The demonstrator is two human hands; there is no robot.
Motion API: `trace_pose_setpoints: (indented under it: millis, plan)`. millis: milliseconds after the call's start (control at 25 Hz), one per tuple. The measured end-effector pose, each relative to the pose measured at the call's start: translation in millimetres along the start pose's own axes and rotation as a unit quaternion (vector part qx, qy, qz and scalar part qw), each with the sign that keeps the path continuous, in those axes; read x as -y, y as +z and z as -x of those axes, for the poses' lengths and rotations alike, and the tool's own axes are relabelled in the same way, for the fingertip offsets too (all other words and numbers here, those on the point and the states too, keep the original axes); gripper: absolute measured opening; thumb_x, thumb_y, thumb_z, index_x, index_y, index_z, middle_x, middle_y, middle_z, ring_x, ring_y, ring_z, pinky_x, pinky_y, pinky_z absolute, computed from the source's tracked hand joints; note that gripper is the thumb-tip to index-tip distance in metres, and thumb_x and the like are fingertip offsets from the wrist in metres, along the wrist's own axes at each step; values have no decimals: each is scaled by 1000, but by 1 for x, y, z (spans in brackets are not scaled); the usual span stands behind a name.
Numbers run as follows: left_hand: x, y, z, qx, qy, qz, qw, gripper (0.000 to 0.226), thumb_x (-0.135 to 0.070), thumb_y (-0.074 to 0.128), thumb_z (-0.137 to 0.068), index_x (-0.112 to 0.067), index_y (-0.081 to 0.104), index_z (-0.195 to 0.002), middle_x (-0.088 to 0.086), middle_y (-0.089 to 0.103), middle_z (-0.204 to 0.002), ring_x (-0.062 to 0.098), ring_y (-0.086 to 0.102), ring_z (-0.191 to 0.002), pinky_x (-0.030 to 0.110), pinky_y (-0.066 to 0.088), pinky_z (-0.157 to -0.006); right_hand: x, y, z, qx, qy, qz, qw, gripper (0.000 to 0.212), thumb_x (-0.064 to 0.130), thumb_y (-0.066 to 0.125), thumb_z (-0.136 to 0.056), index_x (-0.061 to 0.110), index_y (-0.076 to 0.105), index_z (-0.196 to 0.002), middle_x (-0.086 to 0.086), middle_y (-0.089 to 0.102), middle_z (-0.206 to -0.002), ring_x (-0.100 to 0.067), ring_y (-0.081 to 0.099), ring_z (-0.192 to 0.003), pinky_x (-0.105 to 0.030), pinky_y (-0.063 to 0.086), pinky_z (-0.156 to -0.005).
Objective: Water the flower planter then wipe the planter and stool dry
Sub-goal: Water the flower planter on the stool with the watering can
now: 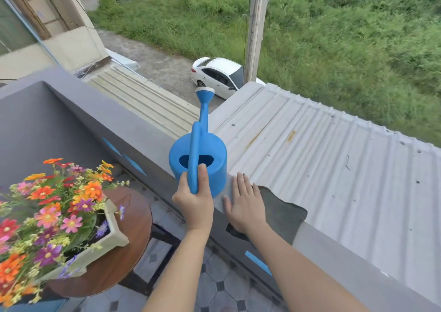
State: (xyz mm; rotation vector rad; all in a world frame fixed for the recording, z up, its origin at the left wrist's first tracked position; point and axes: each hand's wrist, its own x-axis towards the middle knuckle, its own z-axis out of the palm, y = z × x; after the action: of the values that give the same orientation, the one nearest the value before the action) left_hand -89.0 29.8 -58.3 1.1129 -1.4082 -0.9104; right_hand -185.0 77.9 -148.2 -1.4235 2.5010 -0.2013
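The left hand (194, 200) is gripping the handle of the blue watering can (199, 161), its fingers curled closed around the lower end of the handle and its thumb lying along the handle's right side. The can is sitting upright on top of the grey balcony wall (133, 130), directly ahead of the hand, with its body just beyond the knuckles and its long spout pointing away from the person toward the white car (218, 75) parked below; whether its base is resting on the wall or lifted just off it cannot be told. The right hand (244, 206) is lying flat and open, fingers spread, on a dark grey cloth (281, 214) that is draped over the wall top just to the right of the can; the fingertips are reaching past the cloth's edge, close beside the can's base but not touching it. The planter (112, 237), pale and filled with orange, pink, red and purple flowers (55, 214), is standing on the round brown wooden stool (133, 218) down on the tiled floor (214, 285), well to the left of both hands. A corrugated roof (334, 159) is stretching away beyond the wall.
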Motion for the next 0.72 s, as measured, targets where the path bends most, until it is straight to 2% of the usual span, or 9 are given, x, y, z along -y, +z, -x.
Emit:
trace_pose_setpoints:
  millis: [120, 280, 400, 520, 600, 720]
  plan:
    - [1, -6, -11, -32, 47, -11, 998, 50, -60, 47, -85, -14, 52, -66, -10, 43, -50, 9, 47, -49, 12, 35, -49, -1, -1, 0, -1, -5, -3, 1000, 88, 52, -13, -76, 7, 1, -151, -9, 1, -162, -22, -1, -149, -39, 0, -119]
    - [-10, -24, -27, -57, 85, -7, 995, 55, -55, 49, -86, -2, 64, -78, -15, 49, -55, -1, 51, -55, 7, 35, -55, 1, -7, 5, -13, -7, -56, 998, 87, 60, -12, -82, 10, 1, -152, -5, 0, -162, -18, -3, -149, -34, -6, -118]
    - [-23, -44, -32, -59, 79, 5, 995, 39, -53, 51, -87, -16, 62, -78, -18, 58, -61, 2, 53, -59, 9, 37, -56, 13, -19, 10, -74, -14, -160, 984, 97, 70, -19, -77, 11, 2, -152, -2, -2, -162, -14, -3, -149, -29, -9, -116]
    - [-54, -73, -41, -78, 73, 10, 994, 20, -46, 53, -88, -34, 58, -73, -18, 54, -59, 5, 47, -55, 17, 38, -54, 50, -42, 13, -159, -71, -235, 956, 89, 70, -14, -81, 14, -2, -150, 5, -8, -155, -11, -1, -148, -23, -13, -115]
    - [-81, -98, -51, -91, 88, 16, 992, 20, -43, 54, -89, -37, 58, -71, -12, 50, -54, 7, 44, -53, 23, 39, -53, 86, -65, 17, -190, -130, -274, 934, 78, 68, -5, -86, 18, -6, -146, 7, -5, -155, -8, 0, -146, -20, -14, -115]
    - [-118, -141, -65, -115, 103, 44, 987, 27, -48, 55, -87, -35, 58, -64, -3, 43, -52, 22, 41, -52, 39, 38, -49, 144, -106, 28, -234, -206, -318, 896, 77, 66, 5, -89, 18, -2, -149, 6, 3, -156, -8, 5, -145, -22, -8, -116]
